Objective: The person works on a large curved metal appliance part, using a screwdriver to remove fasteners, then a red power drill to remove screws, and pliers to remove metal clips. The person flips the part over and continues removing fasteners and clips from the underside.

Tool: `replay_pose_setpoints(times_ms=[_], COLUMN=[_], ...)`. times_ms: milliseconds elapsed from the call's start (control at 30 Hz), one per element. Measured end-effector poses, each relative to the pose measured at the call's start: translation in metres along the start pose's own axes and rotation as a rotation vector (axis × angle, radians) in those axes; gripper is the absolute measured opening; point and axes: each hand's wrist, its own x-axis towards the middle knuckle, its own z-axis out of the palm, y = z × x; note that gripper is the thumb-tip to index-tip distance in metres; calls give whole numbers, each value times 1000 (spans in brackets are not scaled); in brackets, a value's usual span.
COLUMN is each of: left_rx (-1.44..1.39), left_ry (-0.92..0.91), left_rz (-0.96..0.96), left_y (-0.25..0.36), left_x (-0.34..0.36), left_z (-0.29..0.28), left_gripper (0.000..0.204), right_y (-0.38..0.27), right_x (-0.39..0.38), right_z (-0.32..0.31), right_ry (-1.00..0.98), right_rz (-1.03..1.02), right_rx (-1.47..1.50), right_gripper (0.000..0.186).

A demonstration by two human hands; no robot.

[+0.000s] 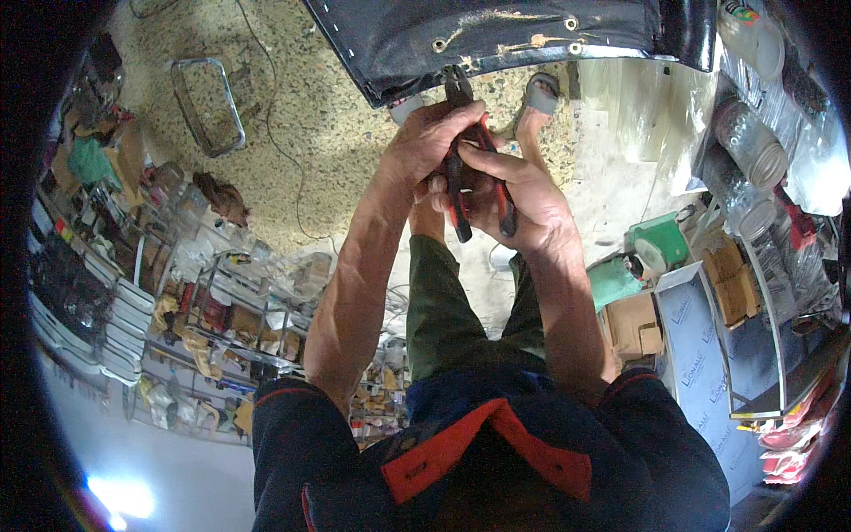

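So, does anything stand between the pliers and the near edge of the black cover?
Nothing visible does. The pliers, held by the left hand and right hand, have their tips right at the near edge of the black cover; whether they touch, I cannot tell.

A rectangular metal frame rests on speckled floor, with clear jars at far right

L fisheye head cam, downward, fairly nr

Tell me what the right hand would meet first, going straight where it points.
Past the pliers it holds, the right hand would probably meet the left hand first, just up and left; exact depth is unclear.
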Motion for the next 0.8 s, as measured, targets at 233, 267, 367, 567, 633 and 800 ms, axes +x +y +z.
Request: replay_pose_setpoints(times_ms=[233, 267, 367, 567, 633, 800], left_rx=[250, 202, 131, 266, 347, 419], left_ry=[14, 2, -44, -205, -185, -105], left_rz=[-12, -26, -69, -81, -143, -93], left_y=[9, 10, 12, 11, 27, 11], left_x=[4, 5, 3, 8, 4, 23], left_z=[-16, -20, -26, -61, -63, -89], left_gripper=[43, 39, 33, 46, 44, 39], right_y=[23, 24, 37, 81, 95, 110], right_x=[17, 17, 26, 68, 90, 110], right_z=[28, 31, 35, 26, 22, 15], right_ry=[75, 48, 104, 207, 253, 340], right_rz=[80, 85, 28, -195, -314, -429], right_rx=[286, 293, 226, 57, 21, -7], right_gripper=[20, 21, 20, 19, 16, 10])
